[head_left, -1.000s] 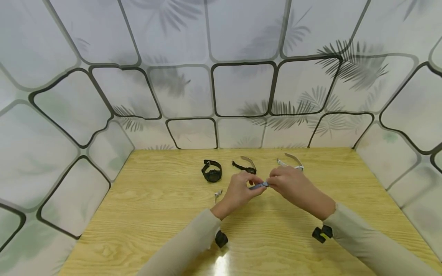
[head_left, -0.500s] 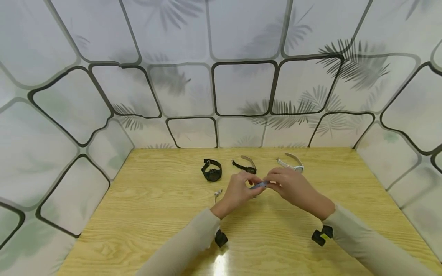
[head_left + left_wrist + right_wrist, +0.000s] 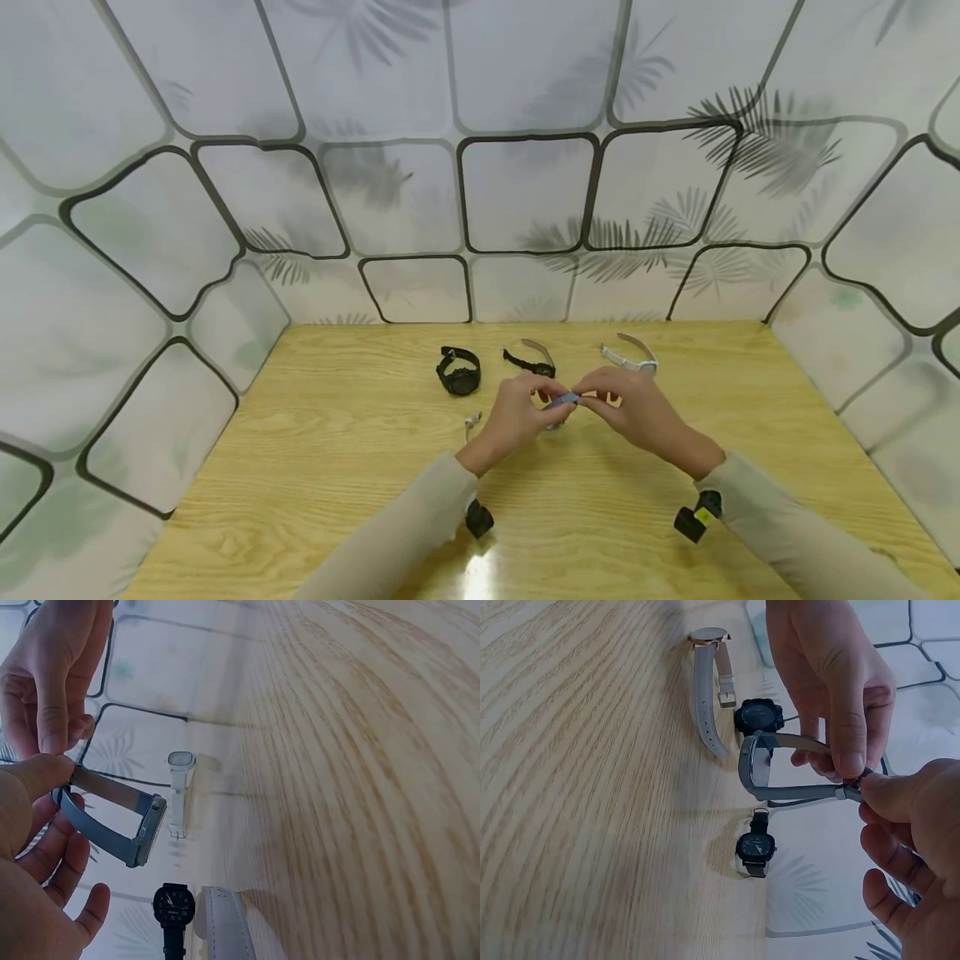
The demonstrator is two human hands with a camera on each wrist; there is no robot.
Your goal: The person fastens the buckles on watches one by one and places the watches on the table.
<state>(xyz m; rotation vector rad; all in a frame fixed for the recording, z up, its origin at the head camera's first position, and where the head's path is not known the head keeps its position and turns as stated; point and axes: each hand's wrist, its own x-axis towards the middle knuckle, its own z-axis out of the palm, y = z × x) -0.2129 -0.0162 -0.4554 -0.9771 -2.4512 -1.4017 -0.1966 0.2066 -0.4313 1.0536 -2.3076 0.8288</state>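
Observation:
Above the table, both hands hold a wristwatch with a blue-grey strap [image 3: 561, 402]. My left hand [image 3: 516, 415] pinches the strap between thumb and fingers. My right hand [image 3: 637, 407] pinches it at the same end, fingertips almost meeting the left ones. In the left wrist view the watch's strap [image 3: 109, 836] forms a loop, its two ends together at the fingertips. The right wrist view shows the round case [image 3: 756, 763] hanging at the far end of the loop, and a keeper [image 3: 843, 793] by the thumbs. Fingers hide the buckle area.
Behind the hands lie a chunky black watch [image 3: 461, 382], a smaller black watch [image 3: 543, 368] and a white watch [image 3: 647, 366]. A pale-strapped watch [image 3: 703, 697] lies near my left forearm, mostly hidden in the head view. A patterned backdrop [image 3: 525, 192] encloses the wooden table [image 3: 337, 467].
My right hand has shifted slightly left and its fingertips have regrasped the strap end. Its wrist has turned a little. The watch case now shows below my left fingers, which have stayed in place.

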